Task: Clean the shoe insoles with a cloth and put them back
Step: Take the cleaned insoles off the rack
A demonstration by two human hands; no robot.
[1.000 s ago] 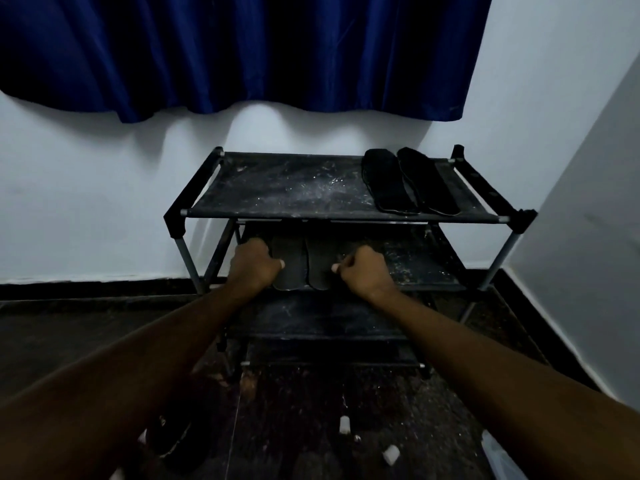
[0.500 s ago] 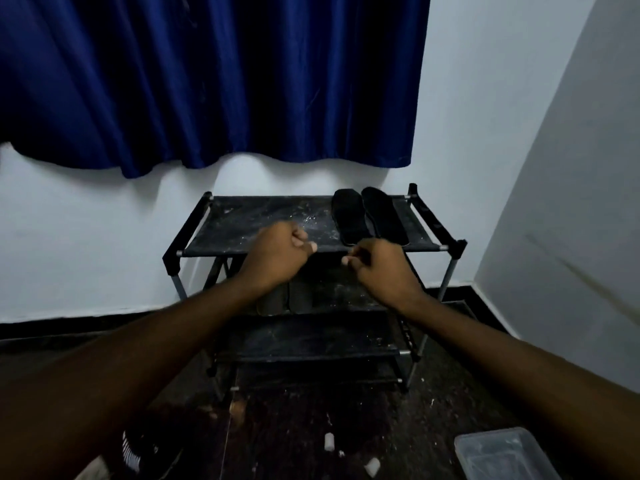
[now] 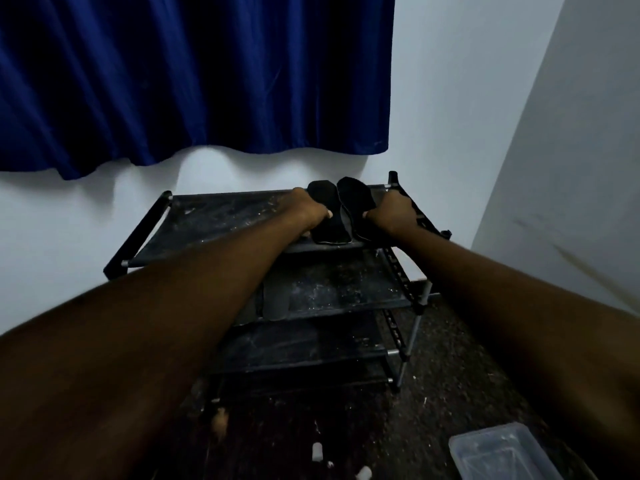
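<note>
Two black insoles lie side by side on the top shelf of a black shoe rack [image 3: 214, 223]. My left hand [image 3: 308, 211] grips the left insole [image 3: 327, 216] at its left edge, thumb on top. My right hand [image 3: 393, 211] grips the right insole [image 3: 356, 202] at its right edge; that insole's toe end is lifted and tilted. A second pair of grey insoles [image 3: 277, 303] lies on the shelf below, partly hidden by my left forearm. No cloth is in view.
The rack stands against a white wall under a dark blue curtain [image 3: 194, 77], with a second wall close on the right. A clear plastic container [image 3: 498, 452] sits on the dark floor at lower right. Small white bits [image 3: 317, 452] lie on the floor in front.
Both hands let go of the grey insoles on the second shelf, rose to the top shelf and took hold of the two black insoles. The view shifted up and left.
</note>
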